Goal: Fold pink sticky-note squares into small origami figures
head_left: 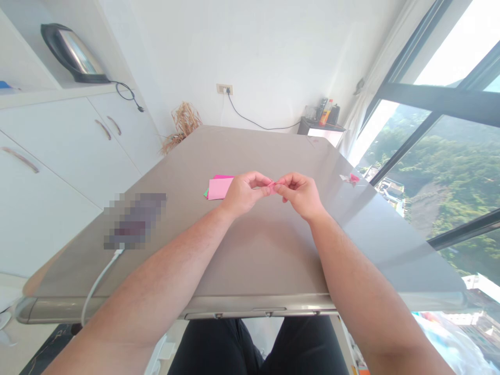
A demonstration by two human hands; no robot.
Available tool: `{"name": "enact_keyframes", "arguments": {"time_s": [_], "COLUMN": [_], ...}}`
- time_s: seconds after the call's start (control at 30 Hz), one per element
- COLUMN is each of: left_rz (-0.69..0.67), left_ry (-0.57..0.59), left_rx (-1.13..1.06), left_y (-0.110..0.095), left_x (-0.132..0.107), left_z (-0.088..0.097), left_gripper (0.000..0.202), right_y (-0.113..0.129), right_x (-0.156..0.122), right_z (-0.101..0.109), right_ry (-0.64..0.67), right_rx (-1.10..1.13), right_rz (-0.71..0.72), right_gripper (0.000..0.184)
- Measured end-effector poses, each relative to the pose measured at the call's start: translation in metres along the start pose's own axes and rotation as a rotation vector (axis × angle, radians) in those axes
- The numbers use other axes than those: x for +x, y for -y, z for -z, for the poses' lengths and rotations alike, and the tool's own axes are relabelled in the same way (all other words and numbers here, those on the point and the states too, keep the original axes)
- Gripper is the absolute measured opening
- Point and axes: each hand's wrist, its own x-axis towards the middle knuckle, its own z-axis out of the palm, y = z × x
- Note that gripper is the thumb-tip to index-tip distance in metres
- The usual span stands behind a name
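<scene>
My left hand [244,191] and my right hand [299,194] meet above the middle of the grey table [253,250]. Both pinch a small pink folded paper piece [272,184] between thumb and fingertips. The paper is mostly hidden by my fingers. Just left of my left hand lies a small stack of coloured paper sheets [219,188], pink on top with green and magenta edges showing.
A small pink and white folded piece [350,178] lies near the table's right edge. A blurred object [135,221] with a white cable [99,281] sits at the left. White cabinets [58,151] stand left, a large window [449,156] right, dried grass [183,125] beyond.
</scene>
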Motion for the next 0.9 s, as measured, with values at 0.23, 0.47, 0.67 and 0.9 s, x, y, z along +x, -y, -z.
{"name": "enact_keyframes", "arguments": {"time_s": [0.23,0.47,0.67,0.9], "left_rz": [-0.078,-0.071,0.005,0.041], "left_ry": [-0.139,-0.147,-0.079,0.019], "left_rx": [0.11,0.178,0.134,0.188], "left_y": [-0.004,-0.003,-0.003,-0.005], "left_x": [-0.002,-0.005,-0.003,-0.005], "left_z": [-0.005,-0.005,-0.001,0.0], "left_gripper": [0.032,0.023,0.016,0.02], "right_y": [-0.007,-0.008,-0.006,-0.003], "right_x": [-0.001,-0.002,0.0,0.003], "right_z": [-0.009,-0.012,-0.005,0.007], "right_ry": [-0.126,-0.134,-0.091,0.016], "right_rx": [-0.026,-0.031,-0.112,-0.219], "right_rz": [0.071,0.068,0.021,0.002], "right_gripper": [0.029,0.024,0.018,0.018]}}
